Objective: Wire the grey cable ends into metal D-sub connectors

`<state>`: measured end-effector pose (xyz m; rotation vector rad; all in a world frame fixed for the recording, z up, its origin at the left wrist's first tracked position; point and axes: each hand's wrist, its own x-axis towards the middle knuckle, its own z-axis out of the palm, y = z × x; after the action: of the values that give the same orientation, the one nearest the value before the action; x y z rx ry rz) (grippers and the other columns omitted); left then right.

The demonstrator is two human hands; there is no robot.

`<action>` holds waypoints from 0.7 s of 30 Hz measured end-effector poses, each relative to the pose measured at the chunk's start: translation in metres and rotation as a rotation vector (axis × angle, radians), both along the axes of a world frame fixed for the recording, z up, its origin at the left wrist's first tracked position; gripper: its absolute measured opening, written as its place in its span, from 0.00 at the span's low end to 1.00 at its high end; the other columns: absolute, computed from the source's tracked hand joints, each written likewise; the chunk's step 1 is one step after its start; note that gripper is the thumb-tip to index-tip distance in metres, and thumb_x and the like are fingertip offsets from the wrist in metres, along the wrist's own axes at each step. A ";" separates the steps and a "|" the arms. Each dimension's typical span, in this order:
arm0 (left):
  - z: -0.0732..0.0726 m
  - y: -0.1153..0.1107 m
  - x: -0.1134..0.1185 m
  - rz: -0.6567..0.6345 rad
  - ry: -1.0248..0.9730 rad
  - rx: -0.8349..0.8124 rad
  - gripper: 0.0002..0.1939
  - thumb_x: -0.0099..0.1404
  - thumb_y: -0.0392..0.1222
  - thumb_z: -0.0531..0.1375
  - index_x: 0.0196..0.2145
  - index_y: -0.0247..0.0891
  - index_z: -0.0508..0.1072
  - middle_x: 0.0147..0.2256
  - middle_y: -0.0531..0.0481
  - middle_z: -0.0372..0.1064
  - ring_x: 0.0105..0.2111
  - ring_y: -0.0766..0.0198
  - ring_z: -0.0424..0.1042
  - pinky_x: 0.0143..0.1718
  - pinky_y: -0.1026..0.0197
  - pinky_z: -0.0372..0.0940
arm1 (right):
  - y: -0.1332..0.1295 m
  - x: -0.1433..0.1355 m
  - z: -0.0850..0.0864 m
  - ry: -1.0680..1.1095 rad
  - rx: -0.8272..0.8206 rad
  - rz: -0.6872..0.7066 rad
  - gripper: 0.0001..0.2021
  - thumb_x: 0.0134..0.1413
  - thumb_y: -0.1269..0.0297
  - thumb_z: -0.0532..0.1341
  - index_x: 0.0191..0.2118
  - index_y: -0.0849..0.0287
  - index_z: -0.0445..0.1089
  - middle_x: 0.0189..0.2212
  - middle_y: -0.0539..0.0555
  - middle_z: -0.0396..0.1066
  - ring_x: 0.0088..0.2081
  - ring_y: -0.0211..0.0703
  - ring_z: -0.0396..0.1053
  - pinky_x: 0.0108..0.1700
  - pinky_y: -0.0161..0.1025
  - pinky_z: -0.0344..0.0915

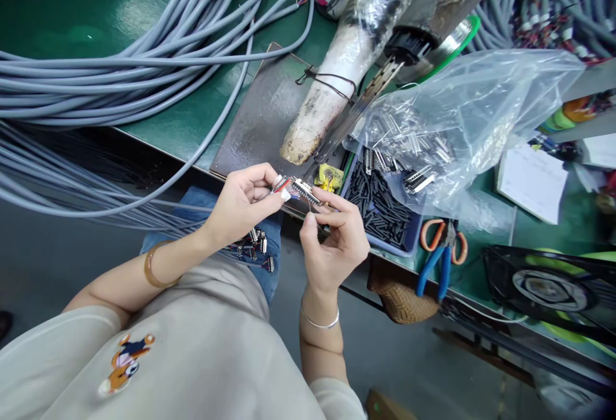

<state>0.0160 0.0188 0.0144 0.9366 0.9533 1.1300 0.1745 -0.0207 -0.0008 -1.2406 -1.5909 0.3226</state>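
Note:
My left hand pinches the stripped end of a grey cable, where red, white and blue wires fan out. These wires meet a metal multi-pin connector between my two hands. The fingers of my right hand close on the connector's right end. Something thin shows at my right thumb tip, too small to name. Just beyond the connector, the metal tip of a soldering iron points down toward it, and a yellow sponge-like piece lies close by. Several wired connectors rest on my lap.
Coiled grey cables cover the left bench. A blue bin holds black tubes, with a clear bag of connectors over it. Cutters and pliers-like orange handles hang at the edge. A black fan stands right.

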 end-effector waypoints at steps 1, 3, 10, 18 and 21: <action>0.000 0.000 0.000 0.004 0.003 0.001 0.07 0.57 0.35 0.66 0.28 0.36 0.70 0.20 0.59 0.64 0.15 0.78 0.55 0.15 0.71 0.52 | 0.001 0.000 0.001 -0.014 0.007 -0.003 0.07 0.57 0.75 0.66 0.34 0.55 0.69 0.46 0.52 0.79 0.47 0.42 0.78 0.45 0.42 0.79; 0.001 0.001 0.001 0.011 -0.003 0.008 0.08 0.57 0.35 0.66 0.27 0.36 0.69 0.20 0.59 0.64 0.15 0.78 0.55 0.15 0.71 0.52 | 0.004 -0.001 0.002 -0.043 0.022 -0.006 0.08 0.56 0.75 0.66 0.34 0.55 0.69 0.45 0.52 0.80 0.47 0.43 0.78 0.45 0.42 0.79; -0.001 0.006 0.006 0.042 -0.014 0.041 0.08 0.57 0.35 0.66 0.27 0.36 0.69 0.22 0.58 0.64 0.17 0.78 0.55 0.16 0.71 0.51 | 0.012 0.000 0.005 -0.125 0.075 -0.018 0.09 0.54 0.77 0.67 0.33 0.56 0.70 0.44 0.52 0.80 0.45 0.41 0.79 0.44 0.40 0.79; -0.001 0.006 0.005 0.037 0.004 0.054 0.07 0.58 0.35 0.65 0.27 0.36 0.69 0.21 0.60 0.61 0.17 0.78 0.53 0.16 0.71 0.50 | 0.013 0.002 0.006 -0.148 0.081 -0.023 0.08 0.54 0.76 0.67 0.34 0.55 0.72 0.44 0.51 0.80 0.45 0.43 0.80 0.43 0.42 0.79; 0.001 0.006 0.005 0.043 0.026 0.043 0.07 0.57 0.35 0.66 0.27 0.36 0.69 0.23 0.57 0.65 0.19 0.76 0.57 0.19 0.72 0.54 | 0.014 0.001 0.007 -0.148 0.093 -0.024 0.08 0.54 0.77 0.68 0.34 0.55 0.73 0.44 0.51 0.80 0.44 0.42 0.80 0.44 0.41 0.79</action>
<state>0.0213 0.0250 0.0154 0.9717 0.9776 1.1812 0.1757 -0.0069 0.0058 -1.2346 -1.6958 0.1420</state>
